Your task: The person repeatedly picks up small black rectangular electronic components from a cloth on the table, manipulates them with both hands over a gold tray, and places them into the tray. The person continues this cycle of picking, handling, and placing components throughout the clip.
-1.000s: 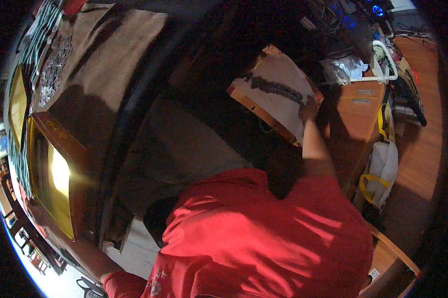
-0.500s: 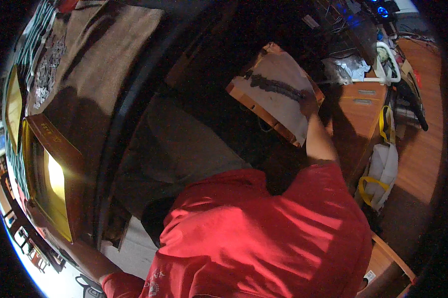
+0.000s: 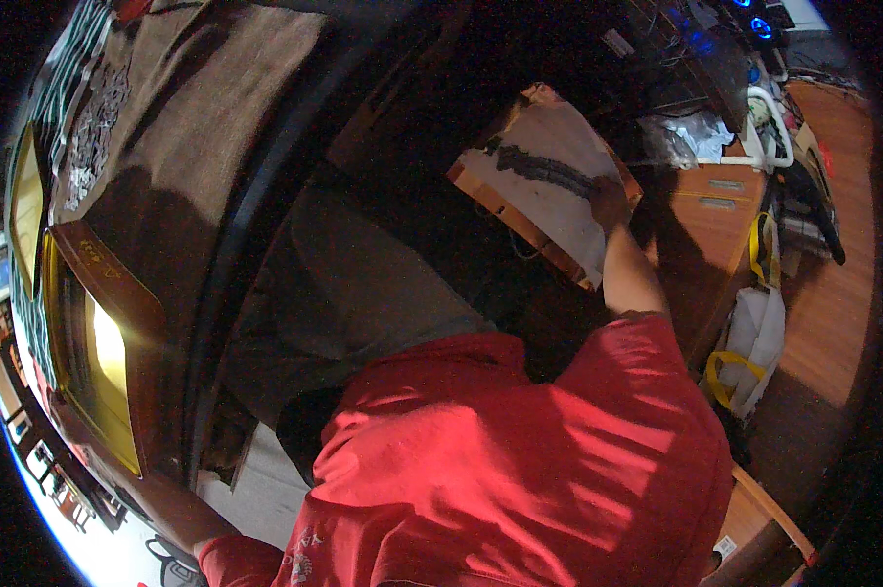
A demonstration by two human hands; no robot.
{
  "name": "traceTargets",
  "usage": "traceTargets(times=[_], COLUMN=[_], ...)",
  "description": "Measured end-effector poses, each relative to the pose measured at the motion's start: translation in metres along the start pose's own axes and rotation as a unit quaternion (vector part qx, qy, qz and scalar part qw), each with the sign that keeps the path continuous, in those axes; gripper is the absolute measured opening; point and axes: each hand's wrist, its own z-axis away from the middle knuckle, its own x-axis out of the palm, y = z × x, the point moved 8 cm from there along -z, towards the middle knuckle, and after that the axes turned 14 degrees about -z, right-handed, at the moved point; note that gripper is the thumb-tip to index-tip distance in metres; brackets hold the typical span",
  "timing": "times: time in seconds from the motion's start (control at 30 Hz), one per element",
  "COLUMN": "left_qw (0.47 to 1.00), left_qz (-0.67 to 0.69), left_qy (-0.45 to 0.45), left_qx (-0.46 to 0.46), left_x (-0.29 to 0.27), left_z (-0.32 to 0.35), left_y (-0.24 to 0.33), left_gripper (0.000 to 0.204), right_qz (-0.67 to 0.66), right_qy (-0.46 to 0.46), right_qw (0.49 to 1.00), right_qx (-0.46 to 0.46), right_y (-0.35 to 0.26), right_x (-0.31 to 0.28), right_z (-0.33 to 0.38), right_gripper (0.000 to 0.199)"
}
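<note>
— Go on, where's your right hand?

— The right hand (image 3: pixel 611 202) is on the pale-faced package (image 3: pixel 551 217), and that's just left of the wooden drawer unit (image 3: pixel 703 217). It's at the edge nearest the drawer unit. My fingers are lost in shadow, so I can't tell whether they grip or only press.

— And the left?

— My left hand (image 3: pixel 95 447) is well out to the left of the drawer unit, at the lower end of the yellow-lined box (image 3: pixel 120 282). The box hides most of it, so spread or closed, I can't tell.

— Anything just changed?

— Barely! The pale-faced package sits as it did half a second ago, dark strip (image 3: pixel 541 169) across its face, my right hand still at that same edge. The yellow-lined box shows a touch more of its brown outside than a second ago.

— Meaning?

— I'd call it a held pause on the right. Perhaps the box is tilting slightly, unless it's only the view shifting.
</note>
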Motion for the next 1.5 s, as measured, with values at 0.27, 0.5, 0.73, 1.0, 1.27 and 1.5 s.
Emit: traceTargets(times=[0.27,0.5,0.73,1.0,1.27,1.5], left_qw=[1.000,1.000,0.999,0.999,0.999,1.000], left_qz=[0.015,0.030,0.038,0.042,0.041,0.026], left_qy=[0.007,0.003,-0.001,-0.001,-0.001,-0.003], left_qx=[-0.001,0.001,0.002,0.006,0.007,0.014], left_x=[0.009,0.018,0.022,0.022,0.023,0.016], left_z=[0.003,0.011,0.017,0.021,0.020,0.015], left_y=[0.025,0.045,0.057,0.065,0.062,0.044], left_gripper=[0.040,0.039,0.038,0.037,0.037,0.036], right_qz=[0.056,0.113,0.055,0.010,0.049,0.101], right_qy=[0.030,-0.020,-0.020,-0.001,0.012,-0.023], right_qw=[0.998,0.993,0.998,0.997,0.996,0.988], right_qx=[-0.009,-0.010,-0.037,-0.077,0.074,0.113], right_y=[-0.002,-0.030,-0.023,-0.024,-0.011,-0.024], right_x=[0.008,-0.004,-0.001,-0.004,-0.013,-0.014], right_z=[0.001,0.000,0.001,0.005,0.020,0.022], right_gripper=[0.017,0.017,0.018,0.019,0.028,0.023])
